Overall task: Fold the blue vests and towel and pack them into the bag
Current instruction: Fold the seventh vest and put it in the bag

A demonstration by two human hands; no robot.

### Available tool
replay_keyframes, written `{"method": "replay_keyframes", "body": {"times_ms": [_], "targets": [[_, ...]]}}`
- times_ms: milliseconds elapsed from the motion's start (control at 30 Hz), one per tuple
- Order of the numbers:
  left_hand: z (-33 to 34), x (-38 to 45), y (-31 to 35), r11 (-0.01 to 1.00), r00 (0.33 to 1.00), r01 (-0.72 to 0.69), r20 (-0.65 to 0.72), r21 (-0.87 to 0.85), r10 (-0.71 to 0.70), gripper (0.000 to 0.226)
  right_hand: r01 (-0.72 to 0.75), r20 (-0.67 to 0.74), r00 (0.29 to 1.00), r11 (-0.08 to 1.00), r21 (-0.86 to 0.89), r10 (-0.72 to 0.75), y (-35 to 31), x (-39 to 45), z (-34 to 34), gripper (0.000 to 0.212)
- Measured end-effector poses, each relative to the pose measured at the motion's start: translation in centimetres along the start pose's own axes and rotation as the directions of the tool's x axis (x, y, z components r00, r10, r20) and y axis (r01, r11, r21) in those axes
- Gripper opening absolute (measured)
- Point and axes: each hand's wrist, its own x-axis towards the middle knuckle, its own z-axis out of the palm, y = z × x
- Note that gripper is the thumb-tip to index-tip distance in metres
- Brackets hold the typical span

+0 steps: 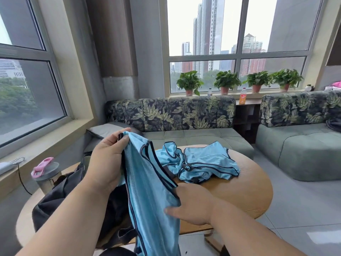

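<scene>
The held vest (147,182) hangs at centre frame, unfolded. The left hand (107,159) pinches its top edge with curled fingers; the right hand (191,206) grips its lower side, thumb over the cloth. More vests (203,161) lie crumpled on the table (249,191), right of centre. The dark bag (60,196) sits at lower left beside a bottle (46,172). Judged progress: early; nothing is visibly packed. The bag interior is hidden, and no towel can be identified.

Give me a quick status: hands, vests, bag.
Left hand and right hand both grip one blue vest, held up. Other vests unfolded on table. Dark bag at left, nothing blocking.
</scene>
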Motion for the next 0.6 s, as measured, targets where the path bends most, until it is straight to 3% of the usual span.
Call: {"method": "replay_keyframes", "body": {"times_ms": [100,267,333,433,467,567,600], "targets": [[-2.2,2.4,-0.1,0.986,0.982,-0.034,-0.179,0.16,0.063,0.018,0.048,-0.214,0.977,0.973,0.225,0.002,0.7,-0.3,-1.5,0.026],[-3.4,5.5,0.5,0.913,0.975,-0.071,-0.164,0.402,0.148,0.021,0.182,-0.456,0.888,0.87,0.458,0.054,0.7,0.1,-4.3,0.02],[-2.8,7.4,1.4,0.923,0.979,-0.071,-0.152,0.379,0.138,0.021,0.118,-0.371,0.927,0.894,0.431,0.056,0.5,0.5,-5.6,0.016],[-1.5,11.0,2.0,0.956,0.987,-0.028,-0.146,0.292,0.073,0.018,-0.019,-0.145,0.989,0.997,0.078,0.031,-0.4,0.9,-7.6,0.012],[-0.9,11.9,1.9,0.962,0.989,0.015,-0.145,0.274,0.026,0.016,-0.011,-0.158,0.987,0.995,0.097,0.026,-0.6,1.0,-8.3,0.012],[-0.4,14.5,1.8,0.968,0.99,0.104,-0.118,0.229,-0.078,0.017,0.087,-0.293,0.956,0.926,0.367,0.027,-1.2,1.1,-10.2,0.016],[-0.6,15.4,1.6,0.969,0.99,0.128,-0.092,0.21,-0.111,0.022,0.094,-0.294,0.955,0.923,0.372,0.022,-1.2,1.2,-10.5,0.016]]}}
